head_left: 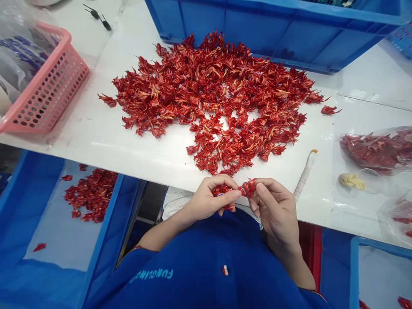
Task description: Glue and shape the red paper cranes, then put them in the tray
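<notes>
Two hands, the left hand (206,199) and right hand (273,210), curl their fingers (230,197) tightly around red flower clusters (247,188), holding them together at chest height, just off the table edge and apart from the heap (212,98) on the white table (80,146). Beyond sit a blue crate (257,30) and pink basket (48,81); more clusters lie in a blue bin (111,210) below left.
</notes>
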A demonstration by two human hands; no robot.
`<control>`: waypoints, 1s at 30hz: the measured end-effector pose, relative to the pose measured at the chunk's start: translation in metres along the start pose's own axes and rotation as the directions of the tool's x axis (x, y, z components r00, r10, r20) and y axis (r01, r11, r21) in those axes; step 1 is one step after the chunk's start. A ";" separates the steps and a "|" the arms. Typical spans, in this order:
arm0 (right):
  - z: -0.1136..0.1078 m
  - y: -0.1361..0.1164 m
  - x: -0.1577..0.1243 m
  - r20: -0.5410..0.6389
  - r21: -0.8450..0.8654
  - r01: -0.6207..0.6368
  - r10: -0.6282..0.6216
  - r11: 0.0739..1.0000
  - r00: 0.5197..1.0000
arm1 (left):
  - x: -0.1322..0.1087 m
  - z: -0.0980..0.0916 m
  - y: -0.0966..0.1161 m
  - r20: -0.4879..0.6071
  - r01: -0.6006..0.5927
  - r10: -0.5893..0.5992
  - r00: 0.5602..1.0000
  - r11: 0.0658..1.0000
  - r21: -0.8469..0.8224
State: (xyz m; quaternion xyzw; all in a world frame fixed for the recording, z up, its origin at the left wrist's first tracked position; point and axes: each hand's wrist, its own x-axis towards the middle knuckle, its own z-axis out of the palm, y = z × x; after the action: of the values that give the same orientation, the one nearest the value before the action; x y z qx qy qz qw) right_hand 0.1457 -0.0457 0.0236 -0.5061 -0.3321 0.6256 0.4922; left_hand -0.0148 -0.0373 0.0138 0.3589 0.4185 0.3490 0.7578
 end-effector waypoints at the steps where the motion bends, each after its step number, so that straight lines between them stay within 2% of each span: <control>1: 0.000 0.002 -0.001 -0.003 -0.029 0.027 -0.027 0.999 1.000 | 0.000 0.000 -0.002 0.007 0.010 -0.010 1.000 1.000 -0.028; 4: -0.001 0.006 -0.004 -0.053 -0.143 0.120 -0.129 0.982 0.990 | 0.002 -0.001 -0.007 0.000 0.024 -0.024 1.000 0.996 -0.089; 7: 0.001 0.009 -0.007 -0.109 -0.272 0.216 -0.254 0.938 0.961 | 0.003 -0.002 -0.011 -0.032 0.014 -0.017 0.999 0.995 -0.094; 10: 0.002 0.011 -0.006 -0.097 -0.334 0.283 -0.332 0.899 0.938 | 0.003 -0.001 -0.011 -0.045 -0.019 0.015 0.999 0.996 -0.084; 13: 0.003 0.013 -0.004 -0.064 -0.358 0.318 -0.363 0.878 0.930 | 0.002 0.001 -0.009 -0.097 -0.090 0.090 0.991 0.996 0.002; 15: 0.004 0.016 -0.003 -0.061 -0.358 0.332 -0.377 0.873 0.924 | 0.003 0.003 -0.009 -0.158 -0.179 0.199 0.967 0.975 0.130; 17: 0.005 0.018 -0.001 -0.074 -0.342 0.346 -0.392 0.874 0.917 | 0.004 0.003 -0.011 -0.203 -0.321 0.395 0.896 0.893 0.316; 19: 0.006 0.021 -0.001 -0.075 -0.332 0.358 -0.403 0.873 0.912 | 0.005 0.003 -0.012 -0.189 -0.457 0.605 0.773 0.738 0.496; 21: 0.007 0.023 -0.001 -0.059 -0.316 0.383 -0.421 0.868 0.905 | 0.006 0.002 -0.014 -0.140 -0.536 0.734 0.664 0.598 0.596; 22: 0.007 0.023 -0.001 -0.047 -0.301 0.400 -0.433 0.866 0.900 | 0.006 0.002 -0.014 -0.123 -0.555 0.768 0.629 0.554 0.620; 25: 0.005 0.025 0.000 0.013 -0.231 0.441 -0.451 0.867 0.893 | 0.004 0.003 -0.013 -0.097 -0.575 0.814 0.573 0.484 0.659; 30: -0.001 0.025 0.004 0.069 -0.172 0.462 -0.457 0.870 0.887 | 0.003 0.002 -0.012 -0.023 -0.594 0.839 0.544 0.405 0.695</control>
State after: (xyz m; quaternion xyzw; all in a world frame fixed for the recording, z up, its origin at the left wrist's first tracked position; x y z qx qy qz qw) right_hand 0.1393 -0.0489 -0.0007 -0.4478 -0.5055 0.4637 0.5736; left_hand -0.0092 -0.0408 0.0034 0.6568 0.4403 0.5492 0.2704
